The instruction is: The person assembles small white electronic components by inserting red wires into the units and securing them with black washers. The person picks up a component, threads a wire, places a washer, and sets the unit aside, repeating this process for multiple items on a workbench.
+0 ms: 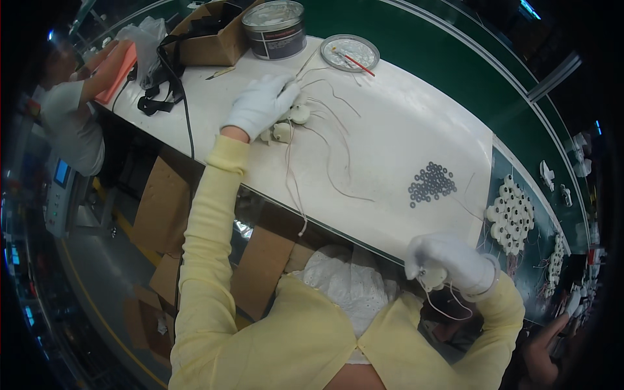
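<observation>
My left hand [260, 107], in a white glove, rests on the table over a small cluster of white round parts [299, 114] with long thin wires. Its thumb and fingers are apart, and the palm hides some of the parts. Close to the table's front edge, my right hand [452, 263], also gloved, is closed around one white round part [433, 278]. Two thin wires hang from that part in a loop. Loose wires [331, 159] trail over the white tabletop from the cluster.
Small dark rings [431, 184] lie in a pile on the table [383, 123]. More white parts [510, 214] stand grouped at the right. A tin [275, 31], a lid with a red-handled brush [351, 52] and a cardboard box [211, 39] sit at the back. Another person [75, 110] works at left.
</observation>
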Demonstrator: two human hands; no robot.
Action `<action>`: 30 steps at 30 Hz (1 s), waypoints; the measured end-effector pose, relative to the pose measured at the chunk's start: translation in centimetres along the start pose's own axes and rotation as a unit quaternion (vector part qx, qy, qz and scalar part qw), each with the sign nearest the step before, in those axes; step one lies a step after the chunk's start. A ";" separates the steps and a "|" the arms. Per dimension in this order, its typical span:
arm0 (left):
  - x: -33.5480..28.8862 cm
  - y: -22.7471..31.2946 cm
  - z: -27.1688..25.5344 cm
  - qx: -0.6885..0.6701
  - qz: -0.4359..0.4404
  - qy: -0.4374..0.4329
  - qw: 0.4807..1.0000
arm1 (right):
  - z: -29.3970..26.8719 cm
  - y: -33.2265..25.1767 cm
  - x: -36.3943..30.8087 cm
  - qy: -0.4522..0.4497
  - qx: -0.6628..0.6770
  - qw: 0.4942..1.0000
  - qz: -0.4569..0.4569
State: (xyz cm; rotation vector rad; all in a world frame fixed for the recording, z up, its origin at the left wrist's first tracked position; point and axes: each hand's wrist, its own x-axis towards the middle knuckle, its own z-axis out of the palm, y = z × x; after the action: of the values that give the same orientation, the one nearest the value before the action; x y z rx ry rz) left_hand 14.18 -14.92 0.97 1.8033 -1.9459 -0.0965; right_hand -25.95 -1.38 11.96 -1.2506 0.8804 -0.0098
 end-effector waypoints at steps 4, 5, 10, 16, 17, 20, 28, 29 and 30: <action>-3.0 3.9 -1.2 -0.038 0.014 0.019 0.999 | -0.4 1.1 -1.9 0.047 0.042 0.998 0.004; -3.6 4.4 -1.4 -0.042 0.020 0.048 0.998 | -0.6 1.3 -2.2 0.051 0.037 0.998 0.001; -6.0 8.3 -3.3 0.072 0.034 0.228 0.970 | -1.0 1.8 -3.0 0.122 0.054 0.991 0.020; -6.5 9.4 -0.8 0.159 0.099 0.203 0.961 | -1.7 3.1 -1.7 0.291 -0.067 0.953 -0.053; -6.4 9.6 -0.7 0.167 0.098 0.206 0.959 | -2.0 3.9 -1.1 0.332 -0.134 0.929 -0.093; -6.5 10.3 -0.3 0.169 0.089 0.182 0.965 | -3.7 5.2 -0.2 0.360 -0.515 0.761 -0.163; -7.3 11.8 0.7 0.137 0.120 0.140 0.973 | -4.3 5.8 0.4 0.349 -0.533 0.753 -0.163; -7.3 11.9 0.6 0.128 0.115 0.144 0.975 | -4.4 5.8 0.3 0.349 -0.522 0.761 -0.162; -7.3 11.8 0.7 0.122 0.109 0.143 0.976 | -4.4 5.7 0.3 0.349 -0.511 0.769 -0.161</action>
State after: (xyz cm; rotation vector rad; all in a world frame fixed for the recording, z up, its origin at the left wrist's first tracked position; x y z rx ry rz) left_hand 3.17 -6.59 2.53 1.6252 -1.9937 0.4694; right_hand -30.87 -3.02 6.91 -2.5247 1.3658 -0.3306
